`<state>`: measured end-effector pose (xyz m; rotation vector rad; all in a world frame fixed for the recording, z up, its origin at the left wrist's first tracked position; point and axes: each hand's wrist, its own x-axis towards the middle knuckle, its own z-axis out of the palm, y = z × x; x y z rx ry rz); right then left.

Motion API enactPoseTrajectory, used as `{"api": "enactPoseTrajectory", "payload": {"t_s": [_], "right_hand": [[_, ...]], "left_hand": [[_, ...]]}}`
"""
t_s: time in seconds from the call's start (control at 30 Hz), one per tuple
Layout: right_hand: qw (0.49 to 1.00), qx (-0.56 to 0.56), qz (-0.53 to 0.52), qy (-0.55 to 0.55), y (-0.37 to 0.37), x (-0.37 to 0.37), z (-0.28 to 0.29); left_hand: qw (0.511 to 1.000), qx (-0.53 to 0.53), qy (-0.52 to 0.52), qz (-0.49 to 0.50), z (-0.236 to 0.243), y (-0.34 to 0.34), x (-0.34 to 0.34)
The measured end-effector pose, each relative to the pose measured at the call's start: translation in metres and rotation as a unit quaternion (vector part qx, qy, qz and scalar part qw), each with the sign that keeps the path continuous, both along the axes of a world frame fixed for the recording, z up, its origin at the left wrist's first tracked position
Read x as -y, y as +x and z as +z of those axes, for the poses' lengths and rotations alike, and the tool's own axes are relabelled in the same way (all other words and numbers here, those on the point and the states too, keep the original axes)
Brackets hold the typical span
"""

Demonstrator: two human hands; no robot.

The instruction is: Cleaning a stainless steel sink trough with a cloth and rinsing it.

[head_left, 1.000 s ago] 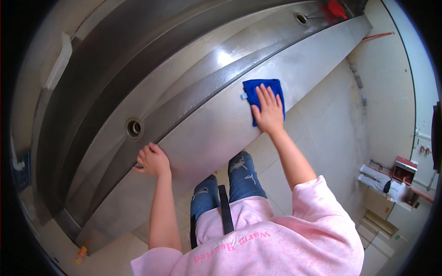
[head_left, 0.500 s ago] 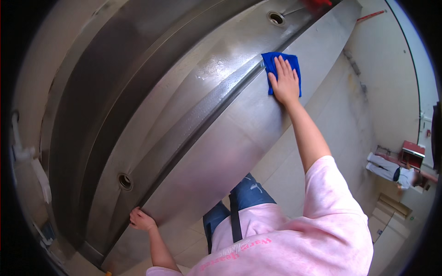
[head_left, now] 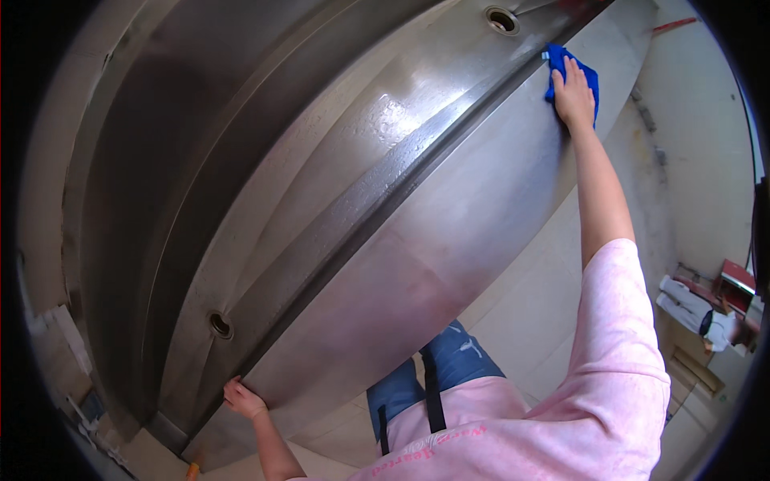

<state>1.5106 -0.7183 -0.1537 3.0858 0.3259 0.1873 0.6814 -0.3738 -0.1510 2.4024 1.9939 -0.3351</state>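
My right hand [head_left: 574, 94] lies flat on a blue cloth [head_left: 559, 53], its fingers stretched out. It presses the cloth against the far right part of a long, flat stainless steel front ledge [head_left: 417, 240]. The cloth is wrinkled under the palm and partly hidden by the hand. At the lower left, my left hand [head_left: 244, 398] is curled over the rim of the same ledge, where it meets the steel trough [head_left: 321, 232]. No cloth shows in that hand.
Wet sheen and droplets mark the trough, which has a round drain [head_left: 219, 324] at lower left and another drain [head_left: 502, 21] at the top. A high steel back wall [head_left: 144, 184] rises behind. Pale floor tiles lie to the right, where another person [head_left: 702, 313] stands by a red box.
My right hand has slid the blue cloth farther up and to the right along the ledge, with the arm more extended. My left hand stays on the rim. The view has shifted slightly.
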Motion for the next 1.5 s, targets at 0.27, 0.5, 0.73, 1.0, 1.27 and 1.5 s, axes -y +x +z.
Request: {"api": "enactPoseTrajectory", "payload": {"t_s": [0.27,0.5,0.73,1.0,1.27,1.5], "right_hand": [[0.998,-0.053,-0.044,-0.002,-0.028,-0.007,0.003],[0.998,-0.059,0.006,-0.013,-0.062,0.007,-0.011],[0.996,-0.03,0.087,-0.012,-0.139,0.002,-0.012],[0.988,0.063,0.14,0.013,-0.204,-0.003,0.04],[0.958,0.136,0.254,-0.002,-0.281,-0.038,0.053],[0.935,0.168,0.313,-0.009,-0.277,-0.026,0.027]], "left_hand": [[1.0,0.009,0.021,-0.008,0.044,0.011,-0.009],[1.0,0.014,0.017,0.016,0.029,0.019,0.0],[0.982,0.134,0.131,-0.008,-0.012,0.005,-0.007],[0.963,0.183,0.195,-0.03,-0.031,0.002,-0.015],[0.84,0.411,0.254,-0.249,-0.059,0.102,-0.017],[0.768,0.516,0.059,-0.375,-0.029,0.286,0.097]]}}
